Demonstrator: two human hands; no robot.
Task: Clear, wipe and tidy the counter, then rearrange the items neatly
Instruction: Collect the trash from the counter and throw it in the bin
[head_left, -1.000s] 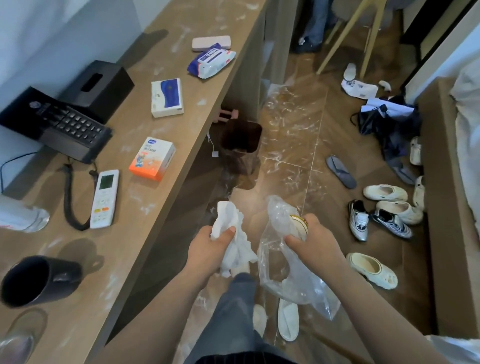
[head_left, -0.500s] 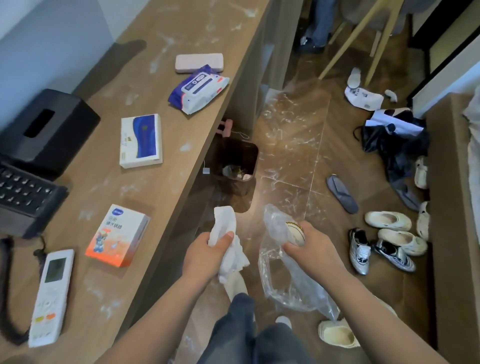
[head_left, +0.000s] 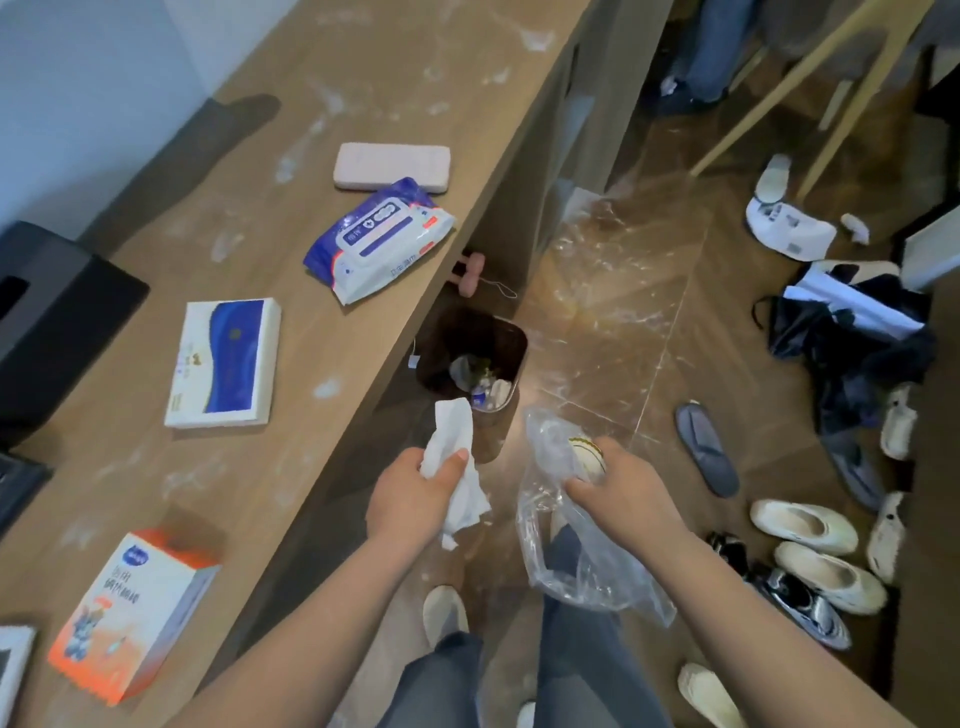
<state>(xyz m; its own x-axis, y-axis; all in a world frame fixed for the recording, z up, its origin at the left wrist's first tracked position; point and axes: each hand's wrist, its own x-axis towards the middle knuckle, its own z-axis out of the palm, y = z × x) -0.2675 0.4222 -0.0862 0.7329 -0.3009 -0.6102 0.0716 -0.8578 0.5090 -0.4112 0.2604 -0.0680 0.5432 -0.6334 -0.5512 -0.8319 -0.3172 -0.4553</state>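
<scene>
Advance has brought dark plastic bin (head_left: 467, 330) closer: left grip (head_left: 410, 501) holds crumpled white tissue (head_left: 452, 441), right grip (head_left: 628, 493) clear plastic bag (head_left: 587, 571); disposal likely next.

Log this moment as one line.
left hand: grips white tissue | right hand: grips clear plastic bag with small round item | bin: on floor, rubbish inside | counter: white smears

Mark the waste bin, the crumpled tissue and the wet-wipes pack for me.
waste bin (head_left: 470, 332): head view, on its dark inner back wall.
crumpled tissue (head_left: 453, 428): head view, on its upper white flap.
wet-wipes pack (head_left: 382, 236): head view, on the middle of its top label.
</scene>
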